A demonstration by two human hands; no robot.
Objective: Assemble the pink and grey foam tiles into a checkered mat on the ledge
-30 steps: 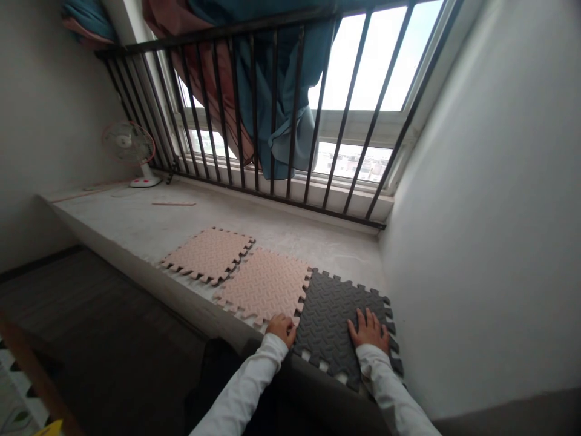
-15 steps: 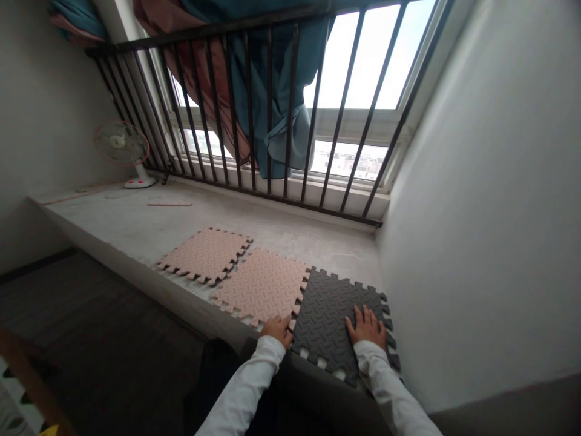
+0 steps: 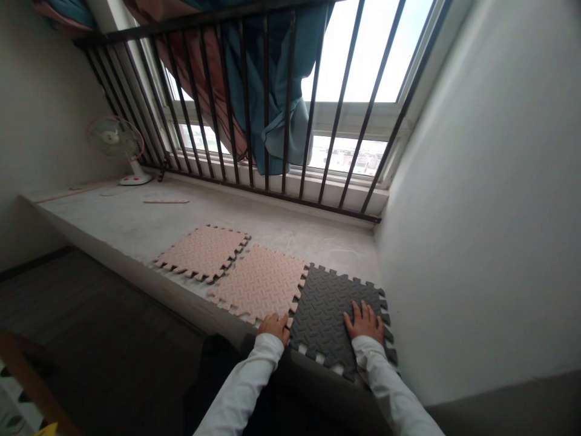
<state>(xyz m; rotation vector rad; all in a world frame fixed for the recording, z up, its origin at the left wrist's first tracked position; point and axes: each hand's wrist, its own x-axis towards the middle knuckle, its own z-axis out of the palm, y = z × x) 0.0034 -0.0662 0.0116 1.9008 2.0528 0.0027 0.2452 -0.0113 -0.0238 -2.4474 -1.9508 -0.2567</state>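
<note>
Three foam puzzle mats lie in a row on a pale ledge. My left hand (image 3: 273,329) is on the near right corner of the middle pink foam mat (image 3: 265,278), its fingers bent over the edge beside the seam. My right hand (image 3: 365,322) lies flat with fingers spread on the dark grey foam mat (image 3: 324,309), towards its right side. The grey mat's toothed left edge meets the pink mat's right edge, and small gaps show along that seam. Farther left lies another pink foam mat (image 3: 204,249), a narrow gap separating it from the middle one.
Black metal railing (image 3: 265,109) runs along the back before a window and hanging curtains (image 3: 227,91). A white fan (image 3: 134,172) stands at the ledge's far left, near a thin pink strip (image 3: 166,201). A white wall (image 3: 463,242) closes the right side. Dark floor (image 3: 104,327) lies below the ledge.
The view has shifted slightly, so everything sits a little higher and farther left. Both hands keep their places on the mats.
</note>
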